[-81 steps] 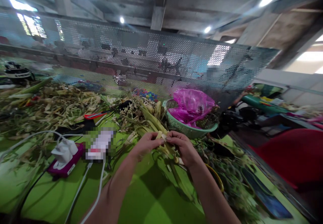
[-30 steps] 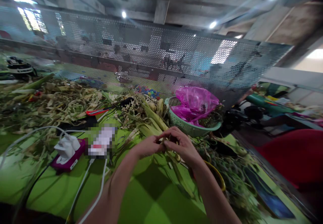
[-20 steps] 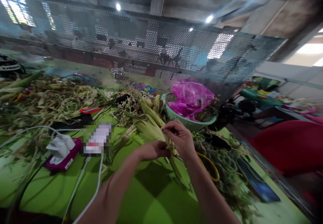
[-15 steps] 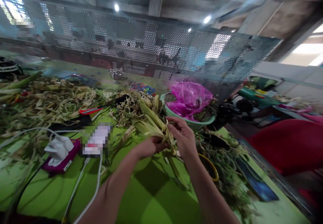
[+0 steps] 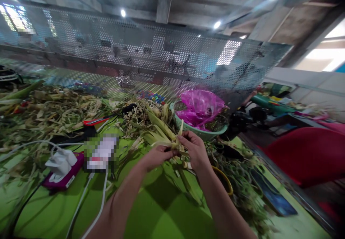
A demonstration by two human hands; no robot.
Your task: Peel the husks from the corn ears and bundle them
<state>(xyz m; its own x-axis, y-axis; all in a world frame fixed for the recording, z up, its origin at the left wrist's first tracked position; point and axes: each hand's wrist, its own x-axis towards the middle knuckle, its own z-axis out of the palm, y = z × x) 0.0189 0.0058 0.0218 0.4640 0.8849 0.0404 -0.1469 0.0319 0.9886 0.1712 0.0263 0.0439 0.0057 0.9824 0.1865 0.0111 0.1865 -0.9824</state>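
Both my hands meet over a green table (image 5: 159, 214) at the middle of the view. My left hand (image 5: 156, 156) is closed around the lower part of a pale green corn husk bundle (image 5: 161, 133). My right hand (image 5: 194, 149) pinches a strip of husk at the top of the same bundle, fingers curled. The bundle's leaves fan out to the upper left, away from my hands.
A green basket (image 5: 201, 133) with a pink plastic bag (image 5: 203, 106) stands behind my hands. Piles of dry husks (image 5: 54, 109) cover the left. A white charger on a purple box (image 5: 60, 167), cables and a red-handled tool (image 5: 97, 120) lie left. A perforated metal screen (image 5: 151, 59) closes the back.
My right hand rose along the husk bundle and came back down to pinch a strip at its top. My left hand kept its hold lower down. The camera shifted slightly.
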